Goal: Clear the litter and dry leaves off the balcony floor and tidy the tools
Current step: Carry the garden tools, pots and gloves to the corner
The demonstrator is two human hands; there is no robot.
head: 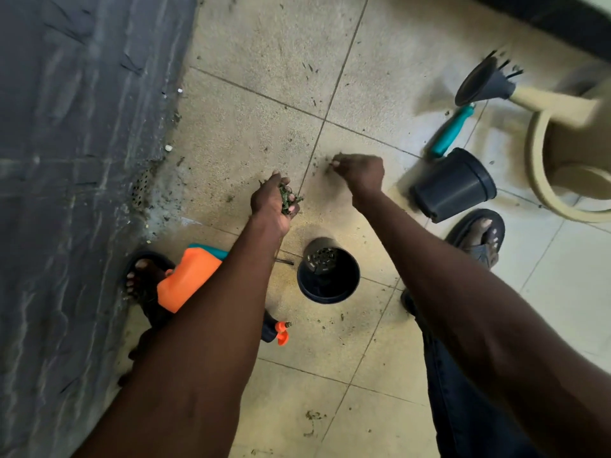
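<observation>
From the head camera I see my left hand (272,203) with fingers curled round a clump of dry leaves (288,197), held above the tiled floor (251,104). My right hand (360,175) pinches a scrap of litter at floor level. One black pot (328,276) stands between my arms; another pot (453,186) lies tipped beside a teal-handled tool (453,130).

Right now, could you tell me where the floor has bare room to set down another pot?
The tiles beyond both hands, between the dark wall and the watering can, hold only scattered leaf bits. The near tiles below the upright black pot are also open. It is crowded on the right, where the tipped pot, teal-handled tool and watering can cluster, and near the orange sprayer.
</observation>
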